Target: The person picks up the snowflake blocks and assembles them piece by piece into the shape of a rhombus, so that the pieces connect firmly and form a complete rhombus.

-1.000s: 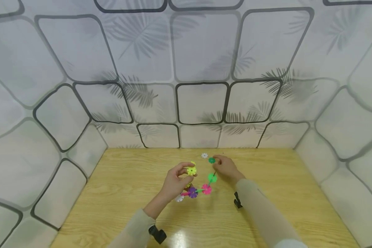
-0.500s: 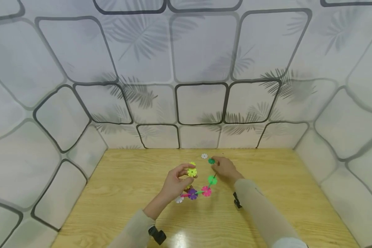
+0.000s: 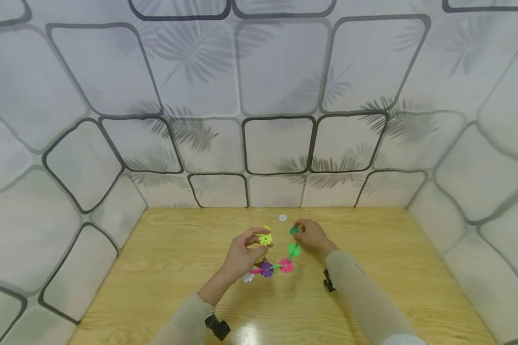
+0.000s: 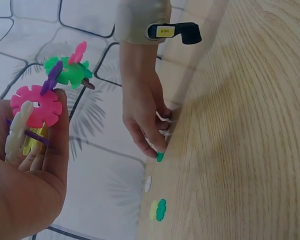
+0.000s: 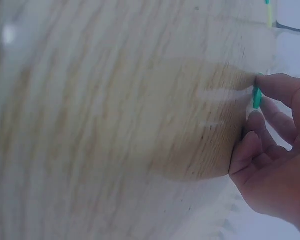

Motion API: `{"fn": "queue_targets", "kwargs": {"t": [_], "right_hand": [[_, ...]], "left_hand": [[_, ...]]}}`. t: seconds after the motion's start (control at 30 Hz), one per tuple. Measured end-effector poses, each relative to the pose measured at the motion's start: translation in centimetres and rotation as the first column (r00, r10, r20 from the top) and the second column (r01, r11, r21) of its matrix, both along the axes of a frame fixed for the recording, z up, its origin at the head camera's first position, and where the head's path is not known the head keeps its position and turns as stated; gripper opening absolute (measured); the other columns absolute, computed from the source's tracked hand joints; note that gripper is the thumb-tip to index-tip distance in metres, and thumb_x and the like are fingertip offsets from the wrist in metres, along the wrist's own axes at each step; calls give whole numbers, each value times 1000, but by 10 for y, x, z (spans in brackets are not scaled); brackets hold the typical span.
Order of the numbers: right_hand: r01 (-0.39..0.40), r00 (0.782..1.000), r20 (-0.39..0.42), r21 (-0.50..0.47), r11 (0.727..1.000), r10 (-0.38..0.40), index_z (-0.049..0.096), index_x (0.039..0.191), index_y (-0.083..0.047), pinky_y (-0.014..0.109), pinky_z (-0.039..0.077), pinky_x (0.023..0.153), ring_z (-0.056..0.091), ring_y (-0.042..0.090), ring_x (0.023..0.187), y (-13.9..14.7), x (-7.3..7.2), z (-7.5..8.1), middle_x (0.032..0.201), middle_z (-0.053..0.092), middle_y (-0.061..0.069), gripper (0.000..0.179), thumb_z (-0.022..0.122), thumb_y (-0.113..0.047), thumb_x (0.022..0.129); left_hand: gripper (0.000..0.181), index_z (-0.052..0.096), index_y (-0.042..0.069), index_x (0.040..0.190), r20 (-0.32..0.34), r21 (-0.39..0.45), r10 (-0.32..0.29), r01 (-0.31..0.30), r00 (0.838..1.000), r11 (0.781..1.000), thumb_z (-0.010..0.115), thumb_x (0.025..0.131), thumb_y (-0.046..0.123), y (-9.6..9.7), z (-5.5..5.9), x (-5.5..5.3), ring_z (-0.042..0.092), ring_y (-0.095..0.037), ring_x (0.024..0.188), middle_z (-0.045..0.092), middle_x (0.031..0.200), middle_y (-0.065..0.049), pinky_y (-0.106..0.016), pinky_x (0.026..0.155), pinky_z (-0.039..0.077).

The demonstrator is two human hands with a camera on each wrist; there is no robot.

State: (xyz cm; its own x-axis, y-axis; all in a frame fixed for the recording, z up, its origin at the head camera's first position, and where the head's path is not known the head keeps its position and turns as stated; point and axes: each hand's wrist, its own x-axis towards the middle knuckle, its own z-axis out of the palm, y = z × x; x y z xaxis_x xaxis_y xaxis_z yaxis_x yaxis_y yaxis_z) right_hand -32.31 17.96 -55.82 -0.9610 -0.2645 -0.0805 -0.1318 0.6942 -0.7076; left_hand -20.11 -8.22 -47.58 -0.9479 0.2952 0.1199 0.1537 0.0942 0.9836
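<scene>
My left hand holds up a chain of interlocking snowflake discs, pinching a yellow disc between thumb and fingers. A white disc, a purple disc, a pink disc and a light green disc follow along the hanging chain. In the left wrist view a pink disc lies against the fingers, which partly hide yellow pieces. My right hand pinches a loose dark green disc at the table surface, thumb and index fingertip on it.
A white disc lies loose near the table's back edge. The left wrist view also shows a green disc beside a yellow disc on the wooden table. Patterned fabric walls enclose the table's back and sides.
My right fingers have drawn the dark green disc slightly toward me, away from the loose white disc. The left hand and its chain have stayed almost still.
</scene>
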Motion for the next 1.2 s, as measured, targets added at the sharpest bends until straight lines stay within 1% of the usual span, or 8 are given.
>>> {"fn": "queue_targets", "kwargs": {"t": [0.13,0.37,0.57,0.7,0.8,0.93,1.1,1.2], "right_hand": [[26,1000,8,-35,999,-26,61,118,-8,32,49,67,53,20,76,0,3,-1,87,55,5,22,67,-11,97],[34,997,-60,-61,998,-38,62,113,-8,38,56,79,62,22,88,1,5,-2,99,65,10,17,70,-9,98],[54,998,-36,-153,987,-60,67,116,-3,46,59,89,67,27,98,1,14,13,107,69,16,18,69,-9,99],[30,997,-67,-178,984,-43,71,115,0,37,60,81,66,21,90,2,13,21,105,71,14,18,70,-8,99],[-1,996,-88,-193,981,-16,71,116,3,27,58,67,66,16,80,2,14,29,104,72,16,19,69,-6,99],[-28,992,-126,-195,980,3,71,116,3,24,53,56,68,17,74,2,18,43,104,73,18,20,70,-8,99],[-59,989,-142,-209,976,29,71,115,3,27,55,59,72,26,77,0,24,55,104,73,19,19,69,-9,100],[-77,988,-145,-209,975,47,72,115,1,28,58,63,70,20,77,-1,26,56,104,74,18,18,69,-9,101]], "left_hand": [[44,61,1,140,-2,-3,3,-3,1000,1000,60,96,-3,0,0,0,70,-7,60,74,118,-29,-20,57,60],[43,60,3,141,4,-20,3,-2,1000,1000,61,98,-1,-1,1,0,71,-8,62,74,118,-27,-26,58,63],[44,60,6,142,6,-20,12,-12,1000,1000,61,99,0,-3,-2,-2,69,-8,61,75,118,-25,-21,55,59],[45,58,5,144,-4,-19,5,-5,1000,1000,62,99,0,-4,-2,-4,69,-7,61,74,118,-27,-19,54,57],[44,58,3,144,-11,-19,0,0,1000,1000,62,100,0,-5,-2,-4,68,-6,60,74,118,-27,-17,53,53],[43,58,4,143,-6,-19,-4,4,1000,1000,61,101,1,-5,-1,-4,65,-5,57,74,119,-27,-16,52,50],[43,56,2,145,8,-11,-17,17,1000,1000,60,101,1,-6,-1,-4,68,-5,61,72,121,-31,-17,55,55],[43,56,1,145,4,-11,-23,23,1000,1000,60,102,1,-6,0,-4,68,-4,62,72,122,-31,-16,55,55]]}}
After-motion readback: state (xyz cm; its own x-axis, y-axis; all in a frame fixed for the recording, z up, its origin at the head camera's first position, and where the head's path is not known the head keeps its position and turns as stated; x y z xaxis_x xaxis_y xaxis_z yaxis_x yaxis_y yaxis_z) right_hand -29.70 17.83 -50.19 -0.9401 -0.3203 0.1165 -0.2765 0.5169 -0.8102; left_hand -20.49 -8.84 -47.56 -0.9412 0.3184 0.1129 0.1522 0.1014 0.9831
